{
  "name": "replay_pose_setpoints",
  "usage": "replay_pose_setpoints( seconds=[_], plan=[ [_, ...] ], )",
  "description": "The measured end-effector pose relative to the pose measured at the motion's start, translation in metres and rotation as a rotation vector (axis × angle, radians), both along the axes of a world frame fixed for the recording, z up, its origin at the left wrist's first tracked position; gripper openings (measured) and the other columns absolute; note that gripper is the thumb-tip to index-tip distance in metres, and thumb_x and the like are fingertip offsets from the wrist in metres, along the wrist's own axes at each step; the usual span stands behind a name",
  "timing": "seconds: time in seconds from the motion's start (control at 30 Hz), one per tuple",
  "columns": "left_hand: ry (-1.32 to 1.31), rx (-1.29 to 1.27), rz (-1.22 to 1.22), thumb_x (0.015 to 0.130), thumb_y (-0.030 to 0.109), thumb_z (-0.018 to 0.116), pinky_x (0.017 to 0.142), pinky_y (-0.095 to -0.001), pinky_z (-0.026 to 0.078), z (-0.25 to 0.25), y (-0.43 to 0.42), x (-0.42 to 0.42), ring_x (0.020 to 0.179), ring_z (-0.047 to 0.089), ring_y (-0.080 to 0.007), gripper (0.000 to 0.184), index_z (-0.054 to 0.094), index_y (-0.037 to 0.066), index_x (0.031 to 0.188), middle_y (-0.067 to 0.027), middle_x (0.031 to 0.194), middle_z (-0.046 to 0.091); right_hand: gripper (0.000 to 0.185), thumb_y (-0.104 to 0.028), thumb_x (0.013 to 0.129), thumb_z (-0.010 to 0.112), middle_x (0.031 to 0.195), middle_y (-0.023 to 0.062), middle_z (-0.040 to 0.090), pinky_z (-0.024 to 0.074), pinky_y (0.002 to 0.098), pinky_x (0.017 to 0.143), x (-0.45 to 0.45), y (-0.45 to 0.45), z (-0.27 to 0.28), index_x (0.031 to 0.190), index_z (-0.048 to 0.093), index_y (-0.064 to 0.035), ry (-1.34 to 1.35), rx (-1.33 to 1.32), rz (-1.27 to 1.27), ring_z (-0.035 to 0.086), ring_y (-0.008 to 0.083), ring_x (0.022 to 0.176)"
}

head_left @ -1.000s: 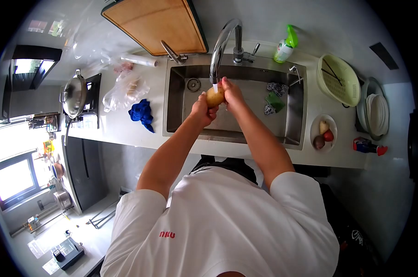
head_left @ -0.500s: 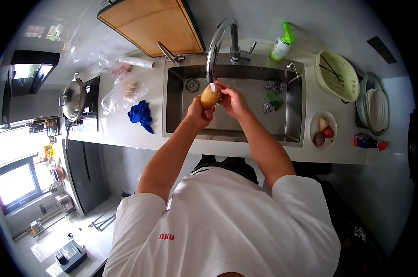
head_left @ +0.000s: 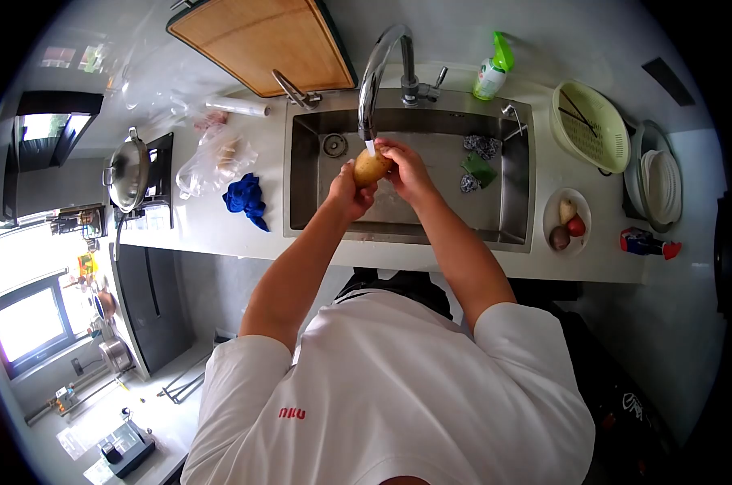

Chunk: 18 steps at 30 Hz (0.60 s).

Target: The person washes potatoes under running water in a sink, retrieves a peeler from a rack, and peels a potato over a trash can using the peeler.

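We find the sink (head_left: 467, 217) set in the desk (head_left: 273, 166), the faucet (head_left: 368, 90) and spray bottle (head_left: 491, 76) behind it. Left of it lie the cloth (head_left: 246, 200) and plastic bag (head_left: 211, 168); right, we note the plate (head_left: 553, 213) of vegetables (head_left: 576, 225) before the colander (head_left: 613, 133), the basin (head_left: 641, 147) further right.

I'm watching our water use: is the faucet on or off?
On: a stream of water comes from the faucet onto the potato.

My potato (head_left: 372, 167) is yellow-brown; my shirt (head_left: 390, 380) is white with red lettering. The cloth (head_left: 246, 201) is deep blue, the colander (head_left: 611, 149) pale green, the cutting board (head_left: 265, 44) orange-tan with dark edging.
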<state>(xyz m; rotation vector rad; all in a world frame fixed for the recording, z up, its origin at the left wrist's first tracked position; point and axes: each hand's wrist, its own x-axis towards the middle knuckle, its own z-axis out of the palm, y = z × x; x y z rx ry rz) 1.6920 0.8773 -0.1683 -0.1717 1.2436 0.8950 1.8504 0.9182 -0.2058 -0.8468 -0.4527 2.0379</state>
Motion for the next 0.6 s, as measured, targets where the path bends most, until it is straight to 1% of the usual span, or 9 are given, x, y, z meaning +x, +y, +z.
replay_pose_setpoints(
  seconds=[0.1,0.2,0.27,0.3,0.4,0.5,0.53,0.57,0.6],
  plan=[
    [-0.019,-0.017,0.018,0.108,0.049,0.043,0.04,-0.0186,0.04,-0.004,0.001,-0.002,0.062,0.056,-0.0151,0.039,0.058,0.012,0.112,-0.0064,0.088,0.061,0.04,-0.009,0.092,0.056,0.121,0.005,0.068,0.052,0.0385,0.09,0.006,-0.005,0.005,0.131,0.065,-0.0079,0.165,0.051,0.015,0.063,0.0202,0.108],
    [-0.055,-0.006,0.023,0.107,0.049,0.044,0.041,-0.019,0.042,-0.005,-0.002,-0.004,0.062,0.056,-0.016,0.04,0.058,0.012,0.112,-0.007,0.089,0.061,0.042,-0.006,0.088,0.058,0.118,0.0053,0.068,0.0527,0.0355,0.089,0.008,-0.008,0.01,0.13,0.064,-0.0076,0.152,0.041,0.033,0.063,0.0184,0.105],
    [-0.047,0.001,0.013,0.107,0.049,0.045,0.043,-0.0207,0.045,-0.01,-0.003,-0.005,0.063,0.057,-0.0164,0.039,0.058,0.012,0.113,-0.0073,0.09,0.062,0.038,-0.01,0.091,0.058,0.121,0.0072,0.066,0.0513,0.0375,0.093,0.005,-0.003,-0.017,0.129,0.064,-0.0072,0.127,0.008,0.039,0.061,0.0198,0.112],
    [-0.004,0.006,-0.003,0.107,0.05,0.045,0.044,-0.0221,0.046,-0.01,-0.004,-0.003,0.063,0.057,-0.0165,0.04,0.058,0.012,0.114,-0.0075,0.09,0.062,0.036,-0.012,0.093,0.058,0.122,0.0081,0.065,0.0506,0.0385,0.096,0.003,-0.001,-0.017,0.129,0.064,-0.007,0.115,-0.01,0.042,0.06,0.0205,0.116],
    [0.138,0.053,-0.06,0.108,0.05,0.044,0.049,-0.0269,0.051,-0.006,-0.005,0.005,0.064,0.058,-0.0171,0.041,0.056,0.012,0.119,-0.0083,0.093,0.063,0.04,-0.018,0.091,0.07,0.121,0.009,0.066,0.0508,0.0349,0.093,-0.019,-0.002,-0.016,0.128,0.062,-0.0042,-0.174,-0.021,-0.078,0.061,0.021,0.111],
    [0.313,0.19,-0.11,0.11,0.05,0.042,0.053,-0.0318,0.055,0.003,-0.003,0.012,0.066,0.061,-0.0187,0.043,0.052,0.011,0.127,-0.0102,0.1,0.064,0.052,-0.027,0.09,0.078,0.117,0.01,0.067,0.0512,0.0369,0.095,-0.035,-0.008,-0.017,0.131,0.057,-0.0027,-0.576,0.448,-0.144,0.063,0.0243,0.11],
    [0.379,0.255,-0.119,0.11,0.049,0.042,0.053,-0.0325,0.055,0.004,-0.002,0.015,0.067,0.062,-0.0193,0.044,0.051,0.011,0.13,-0.0111,0.103,0.064,0.059,-0.029,0.088,0.08,0.114,0.013,0.067,0.0506,0.0386,0.096,-0.039,-0.004,-0.02,0.134,0.053,-0.0021,-0.694,0.564,-0.189,0.065,0.027,0.109],
    [0.447,0.32,-0.128,0.11,0.049,0.041,0.054,-0.0333,0.056,0.004,-0.002,0.017,0.067,0.064,-0.0198,0.045,0.05,0.011,0.132,-0.0119,0.105,0.064,0.058,-0.03,0.089,0.08,0.115,0.0139,0.067,0.0505,0.0384,0.096,-0.042,-0.001,-0.023,0.132,0.054,-0.002,-0.707,0.487,-0.232,0.065,0.0267,0.109],
    [0.514,0.35,-0.161,0.111,0.043,0.044,0.055,-0.0318,0.056,0.007,-0.001,0.019,0.066,0.063,-0.0171,0.044,0.045,0.01,0.139,-0.0108,0.098,0.065,0.056,-0.032,0.089,0.079,0.115,0.0149,0.067,0.0505,0.0382,0.095,-0.046,0.002,-0.013,0.13,0.055,-0.0019,-0.718,0.409,-0.276,0.065,0.0264,0.109]
  ],
)
